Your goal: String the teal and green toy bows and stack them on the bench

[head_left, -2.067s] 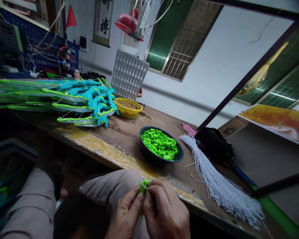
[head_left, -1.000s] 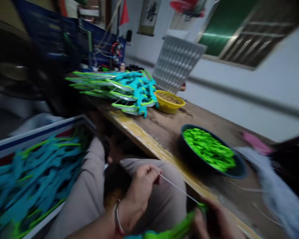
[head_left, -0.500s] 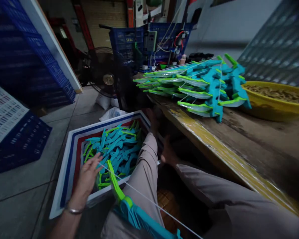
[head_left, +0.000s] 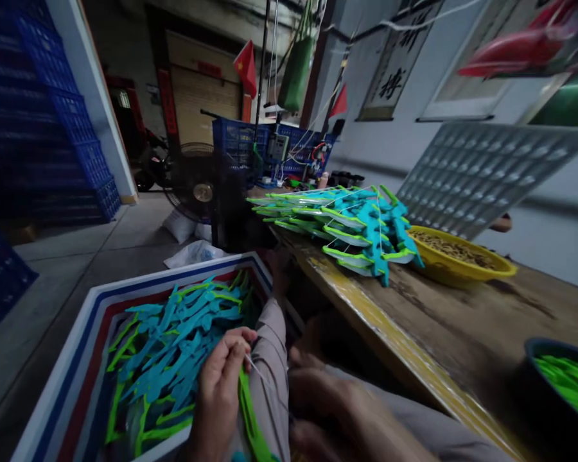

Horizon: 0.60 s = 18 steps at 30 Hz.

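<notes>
My left hand (head_left: pixel 219 391) pinches a thin white string (head_left: pixel 255 371) beside the green limb of a toy bow (head_left: pixel 248 414) that lies across my lap. My right hand (head_left: pixel 340 417) is blurred low in the view, close to the bow; what it grips is hidden. To my left a white box with blue and red stripes (head_left: pixel 84 350) holds several teal and green toy bows (head_left: pixel 173 346). On the wooden bench (head_left: pixel 462 327) a stack of strung bows (head_left: pixel 347 221) lies at the far end.
A yellow bowl (head_left: pixel 462 264) of small brown parts stands behind the stack. A dark bowl of green pieces (head_left: pixel 566 378) sits at the right edge. A grey moulded tray (head_left: pixel 476 170) leans on the wall. A fan (head_left: pixel 195 183) and blue crates (head_left: pixel 52 128) stand on the floor.
My view swung from the bench to the box on my left. My left hand pulled the string out leftwards over the box, then came back to the bow limb by my knee.
</notes>
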Tool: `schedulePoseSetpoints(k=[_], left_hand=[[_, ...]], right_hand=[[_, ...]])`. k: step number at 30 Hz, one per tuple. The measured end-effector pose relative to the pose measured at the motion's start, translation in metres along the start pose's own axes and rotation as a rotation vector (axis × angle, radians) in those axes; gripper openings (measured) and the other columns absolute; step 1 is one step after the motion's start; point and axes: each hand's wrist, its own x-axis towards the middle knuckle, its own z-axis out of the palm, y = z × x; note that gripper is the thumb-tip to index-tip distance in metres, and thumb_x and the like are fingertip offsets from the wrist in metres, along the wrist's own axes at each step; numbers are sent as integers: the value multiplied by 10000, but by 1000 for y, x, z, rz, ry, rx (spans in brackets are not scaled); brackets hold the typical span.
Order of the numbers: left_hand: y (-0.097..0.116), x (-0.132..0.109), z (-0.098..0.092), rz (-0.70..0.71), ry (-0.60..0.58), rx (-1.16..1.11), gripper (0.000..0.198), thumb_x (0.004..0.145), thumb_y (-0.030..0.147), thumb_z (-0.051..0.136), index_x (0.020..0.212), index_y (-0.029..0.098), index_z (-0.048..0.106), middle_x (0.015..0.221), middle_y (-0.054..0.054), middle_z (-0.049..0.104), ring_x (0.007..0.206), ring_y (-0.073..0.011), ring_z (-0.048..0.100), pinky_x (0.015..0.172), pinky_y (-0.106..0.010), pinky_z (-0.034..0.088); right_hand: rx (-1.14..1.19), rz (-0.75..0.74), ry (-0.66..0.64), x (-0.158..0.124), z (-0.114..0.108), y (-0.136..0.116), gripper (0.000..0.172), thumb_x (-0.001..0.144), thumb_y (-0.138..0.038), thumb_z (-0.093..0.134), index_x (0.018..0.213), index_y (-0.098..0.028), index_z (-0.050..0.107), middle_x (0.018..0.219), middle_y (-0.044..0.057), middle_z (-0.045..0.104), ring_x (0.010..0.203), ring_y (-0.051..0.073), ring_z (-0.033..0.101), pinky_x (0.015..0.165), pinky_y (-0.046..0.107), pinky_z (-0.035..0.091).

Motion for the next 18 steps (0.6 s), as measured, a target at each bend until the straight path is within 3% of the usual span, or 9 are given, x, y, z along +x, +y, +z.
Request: schedulePoseSetpoints(k=[3,5,7,9,12,15,18], left_hand=[[9,-8,4,-8,7,-14,322,882,531,656,813,225,730,1003,-55,676,799,-181,575,720,-253,474],[10,-9,1,-19,36,-56,309,868,524,681,782,230,727,989,-47,673,793,-177,573,713,-247,473],[9,-9,-2,-54,36,-137,307,845,512,716,736,224,715,968,-35,665,748,-150,555,666,-228,461],[10,-11,-1,-152,52,-312,284,785,511,780,755,235,718,969,-26,672,783,-148,589,665,-212,471],[13,-21,7,-344,127,-578,328,688,517,857,835,261,713,907,-14,684,760,-147,627,606,-201,477],[12,-32,18,-495,124,-549,348,737,546,809,867,254,672,610,37,525,477,-85,445,421,-196,335],[9,-34,19,-473,163,-429,383,774,572,760,876,238,605,592,57,483,468,-71,405,420,-175,320]], right_hand=[[546,153,-72,39,30,0,477,648,-574,828,769,-192,569,527,-51,545,388,72,423,375,197,295],[826,250,-57,55,48,8,561,556,-611,877,729,-200,536,426,-112,396,334,36,253,339,184,158],[941,275,12,60,58,17,581,529,-603,915,743,-187,570,426,-126,343,362,29,217,354,173,143],[960,259,85,59,59,19,597,524,-626,917,765,-174,612,455,-111,358,388,37,251,373,168,194],[818,97,161,55,52,3,558,624,-651,864,753,-157,638,573,-25,515,491,93,442,464,207,385],[647,-54,126,53,44,-18,445,798,-575,765,742,-160,615,658,7,575,574,123,511,526,224,429],[570,-108,46,49,32,-24,365,875,-499,687,751,-169,592,648,-10,567,589,121,515,547,216,422]])
